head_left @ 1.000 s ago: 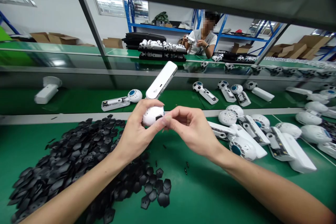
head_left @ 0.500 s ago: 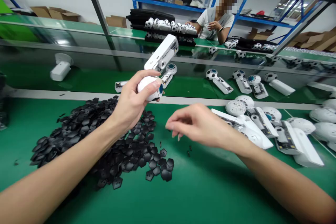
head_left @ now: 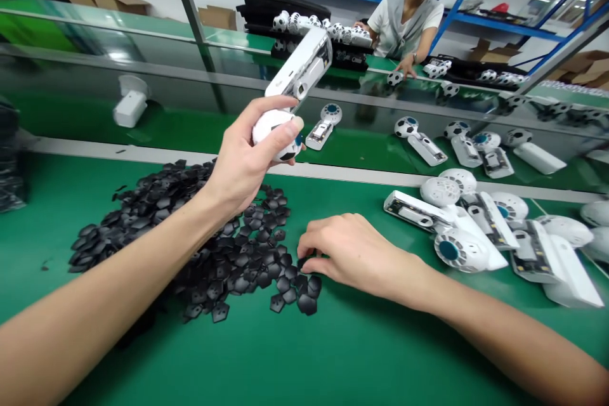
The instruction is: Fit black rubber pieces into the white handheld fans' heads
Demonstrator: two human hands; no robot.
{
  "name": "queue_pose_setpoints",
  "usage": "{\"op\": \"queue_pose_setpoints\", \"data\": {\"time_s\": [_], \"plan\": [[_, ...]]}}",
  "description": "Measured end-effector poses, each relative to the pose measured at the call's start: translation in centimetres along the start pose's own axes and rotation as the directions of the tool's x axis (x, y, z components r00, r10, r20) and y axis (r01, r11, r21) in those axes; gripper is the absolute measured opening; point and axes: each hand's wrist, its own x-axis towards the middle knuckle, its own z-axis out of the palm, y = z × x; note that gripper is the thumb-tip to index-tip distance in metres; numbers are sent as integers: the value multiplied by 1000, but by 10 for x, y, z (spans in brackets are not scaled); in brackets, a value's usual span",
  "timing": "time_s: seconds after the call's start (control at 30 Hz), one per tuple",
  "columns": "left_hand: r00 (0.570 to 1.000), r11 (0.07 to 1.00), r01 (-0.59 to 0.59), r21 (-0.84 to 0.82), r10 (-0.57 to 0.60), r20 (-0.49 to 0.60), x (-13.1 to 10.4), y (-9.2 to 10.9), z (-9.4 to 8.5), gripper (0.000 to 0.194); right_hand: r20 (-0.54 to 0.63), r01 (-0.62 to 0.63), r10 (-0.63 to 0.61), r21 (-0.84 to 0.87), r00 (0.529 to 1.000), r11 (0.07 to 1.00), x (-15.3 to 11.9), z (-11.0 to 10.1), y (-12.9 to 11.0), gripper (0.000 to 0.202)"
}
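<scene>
My left hand (head_left: 245, 152) is wrapped round the ball-shaped end of a white plastic device (head_left: 302, 66), holding it up above the bench. The device has a long open-backed body that points up and right, and black patches show on its round end. Lower down, my right hand (head_left: 349, 254) pinches a small black pentagon piece (head_left: 301, 262) at the right edge of a heap of black pentagon pieces (head_left: 242, 260). Its fingertips partly cover that piece. Most of the heap lies behind and beneath my left forearm.
White devices (head_left: 459, 250) lie stacked on the green bench (head_left: 380, 342) at right. Several more, some with football-patterned ends (head_left: 406, 127), rest beyond the pale ledge (head_left: 352, 171). Across the line, a person (head_left: 404, 25) reaches toward a football-patterned ball (head_left: 394, 78). Cardboard boxes (head_left: 118, 0) stand behind.
My right hand has lowered to the edge of the heap and closed on a black piece. My left hand still holds the white device. The co-worker's hand has come down to a ball.
</scene>
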Motion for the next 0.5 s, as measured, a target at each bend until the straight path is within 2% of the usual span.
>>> {"op": "queue_pose_setpoints", "data": {"time_s": [0.1, 0.17, 0.27, 0.37, 0.5], "plan": [[999, 997, -27, -76, 30, 45, 3, 0, -2, 51, -12, 6, -4, 180, 1000, 984, 5, 0, 4, 7], [999, 989, -1, -148, 8, 48, 5, 2, -4, 50, -30, -7, 19, 361, 999, 933, 6, -3, 9, 9], [993, 968, 114, -225, -113, 19, 5, 9, -6, 46, -121, 34, 52, 619, 991, 784, 5, -13, 17, 9], [972, 941, 235, -243, -225, 68, 2, 20, -5, 48, -234, 124, 98, 771, 967, 625, 2, -28, 22, 6], [962, 924, 264, -275, -232, 144, -2, 29, -1, 53, -271, 180, 128, 859, 954, 479, -2, -42, 22, 24]]}}
